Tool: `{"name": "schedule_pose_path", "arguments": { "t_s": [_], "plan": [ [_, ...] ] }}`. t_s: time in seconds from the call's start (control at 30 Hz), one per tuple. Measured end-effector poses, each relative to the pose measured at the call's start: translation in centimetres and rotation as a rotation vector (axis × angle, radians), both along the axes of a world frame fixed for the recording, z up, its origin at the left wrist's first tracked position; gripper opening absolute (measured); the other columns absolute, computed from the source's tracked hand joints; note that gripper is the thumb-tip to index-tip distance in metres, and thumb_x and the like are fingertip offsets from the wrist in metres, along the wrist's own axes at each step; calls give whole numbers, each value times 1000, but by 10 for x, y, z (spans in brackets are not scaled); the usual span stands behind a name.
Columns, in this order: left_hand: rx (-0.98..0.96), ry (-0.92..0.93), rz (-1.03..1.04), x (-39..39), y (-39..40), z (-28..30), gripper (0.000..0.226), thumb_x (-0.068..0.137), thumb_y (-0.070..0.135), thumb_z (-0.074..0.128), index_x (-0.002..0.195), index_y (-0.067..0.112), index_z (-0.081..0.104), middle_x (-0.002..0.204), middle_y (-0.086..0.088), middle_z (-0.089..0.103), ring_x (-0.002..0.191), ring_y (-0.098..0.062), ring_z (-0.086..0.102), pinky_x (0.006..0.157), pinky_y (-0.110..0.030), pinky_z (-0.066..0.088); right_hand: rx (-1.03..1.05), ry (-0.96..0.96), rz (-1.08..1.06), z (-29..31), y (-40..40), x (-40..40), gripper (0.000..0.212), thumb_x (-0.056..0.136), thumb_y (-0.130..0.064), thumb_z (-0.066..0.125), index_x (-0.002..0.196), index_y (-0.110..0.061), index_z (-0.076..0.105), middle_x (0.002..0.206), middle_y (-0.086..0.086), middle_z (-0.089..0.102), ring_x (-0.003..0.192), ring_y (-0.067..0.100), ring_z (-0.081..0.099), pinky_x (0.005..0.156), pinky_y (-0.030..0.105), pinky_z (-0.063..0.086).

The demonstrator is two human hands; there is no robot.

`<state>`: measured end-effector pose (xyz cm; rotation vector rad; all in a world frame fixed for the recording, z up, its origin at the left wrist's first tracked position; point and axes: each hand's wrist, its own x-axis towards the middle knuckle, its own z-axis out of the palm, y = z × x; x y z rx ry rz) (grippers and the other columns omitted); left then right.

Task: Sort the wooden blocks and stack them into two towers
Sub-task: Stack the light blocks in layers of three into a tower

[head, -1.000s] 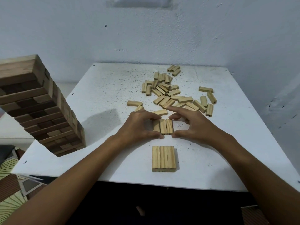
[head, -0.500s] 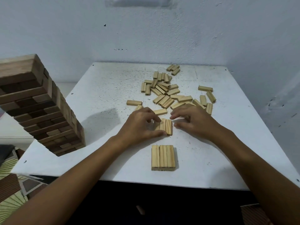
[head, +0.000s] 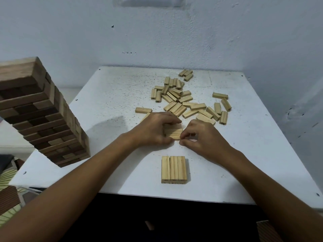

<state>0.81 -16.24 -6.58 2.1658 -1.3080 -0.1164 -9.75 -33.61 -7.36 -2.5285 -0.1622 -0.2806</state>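
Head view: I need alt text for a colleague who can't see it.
Both hands, left hand and right hand, grip a small group of light blocks on the white table. A finished row of three lies nearer; loose blocks lie beyond, and a tall dark tower stands at left.

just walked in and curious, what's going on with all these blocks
A person is building block towers on a white table. Both hands, left hand and right hand, grip a small set of light blocks at mid-table. A row of three light blocks lies nearer the person, a loose pile waits behind, and a tall darker tower stands at the left.
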Motion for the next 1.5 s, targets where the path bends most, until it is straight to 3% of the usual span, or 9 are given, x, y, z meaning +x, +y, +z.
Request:
{"name": "schedule_pose_path", "arguments": {
  "t_s": [0.17, 0.33, 0.47, 0.67, 0.83, 0.97, 1.2, 1.33, 1.5],
  "plan": [
    [-186, -25, 20, -6, 7, -5, 55, 77, 38, 62, 124, 9, 63, 123, -6, 65, 113, -15, 59, 94, -34, 50, 429, -71, -164, 1, 7, -6, 22, 96, -25, 59, 116, -18, 65, 111, 0, 63, 101, 2, 58, 79, 8, 44],
    [-550, 510, 265, -33, 9, -13, 57, 85, 62, 43, 132, 32, 51, 138, 5, 55, 130, -5, 48, 108, -39, 41, 1102, 55, -186, 3, 21, -1, 99, 66, -88, 47, 148, -36, 28, 158, -5, 27, 144, 12, 26, 115, 34, 25],
    [-733, 913, 209, -44, 9, -13, 98, 57, 92, 52, 142, 46, 34, 158, 9, 28, 146, -8, 23, 119, -38, 19, 1207, 50, -121, 4, 36, 1, 130, 43, -98, 49, 153, -39, 12, 163, -9, 8, 149, 11, 8, 118, 37, 10],
    [-688, 968, 152, -49, 6, -8, 114, 54, 95, 49, 151, 46, 14, 163, 12, 5, 149, -4, 7, 121, -36, 5, 1202, 46, -101, 6, 48, 5, 133, 43, -100, 46, 153, -40, 2, 162, -12, -4, 149, 8, -2, 117, 36, 3],
    [-674, 962, 130, -52, 3, -6, 78, 80, 74, 17, 152, 43, 7, 163, 13, 3, 123, 20, 35, 117, -27, 14, 1197, 34, -104, 2, 52, 7, 129, 47, -99, 45, 153, -38, 2, 162, -15, -4, 148, 3, -2, 122, 39, -3],
    [-645, 970, 111, -51, 0, -8, 94, 72, 90, 32, 151, 45, 6, 163, 13, -4, 147, 1, 3, 121, -32, 1, 1191, 39, -116, -1, 52, 9, 129, 49, -98, 46, 154, -37, 2, 162, -15, -3, 147, 1, -1, 122, 37, -3],
    [-662, 994, 98, -50, -3, -10, 105, 65, 94, 38, 152, 43, 8, 163, 13, -2, 148, -1, -1, 119, -28, 2, 1201, 46, -106, -5, 52, 13, 116, 62, -94, 41, 154, -36, 1, 161, -17, -4, 144, -5, 0, 119, 27, 0],
    [-656, 892, 242, -49, -1, -10, 61, 91, 66, 24, 148, 45, 19, 161, 13, 14, 147, -3, 11, 121, -31, 15, 1157, 11, -239, 1, 48, 12, 73, 95, -55, 42, 154, -33, 7, 163, -10, 6, 140, -2, 13, 120, 35, 12],
    [-432, 349, 413, -34, 16, -12, 41, 89, 20, 69, 128, 23, 58, 118, 12, 62, 112, 1, 55, 85, -22, 46, 662, -162, -262, 5, 18, 7, 48, 91, -7, 64, 135, -20, 51, 132, -3, 56, 118, 14, 54, 92, 30, 51]
  ]
}}
